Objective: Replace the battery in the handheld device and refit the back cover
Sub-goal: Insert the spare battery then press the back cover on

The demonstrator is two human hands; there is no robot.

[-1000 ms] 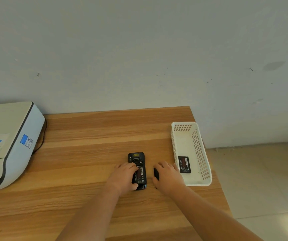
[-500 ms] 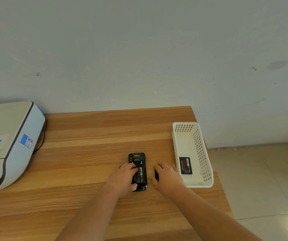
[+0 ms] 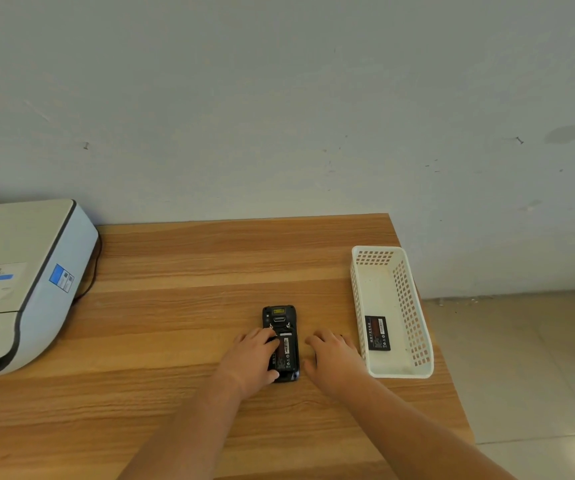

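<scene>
We're looking down at the table (image 3: 182, 306), and right in the middle of things lies the device (image 3: 281, 342), face down, its back cover off and a battery (image 3: 285, 351) showing in the open bay. The device is our landmark here, lying flat on the wood with its top end pointing toward the wall (image 3: 279, 98).

The left hand (image 3: 249, 360) lies over the device's left edge, fingers reaching across onto the battery and thumb tucked at the bottom corner, holding the device down against the table. On the other side, just right of the device, the right hand (image 3: 334, 358) sits palm down on the wood with fingers loosely curved. Earlier views showed something dark beneath it; now we can't see under the palm, so we can't tell whether it grips anything.

Further right of the device, past that hand, stands the white basket (image 3: 412, 306) at the table's edge, and in it lies a second battery (image 3: 378, 333), label up, flat on the bottom near the side facing the device.

Well left of the device, at the far side of the table, there's a printer (image 3: 19, 278), grey and white, with a dark cable (image 3: 90, 282) trailing off its right side.
</scene>
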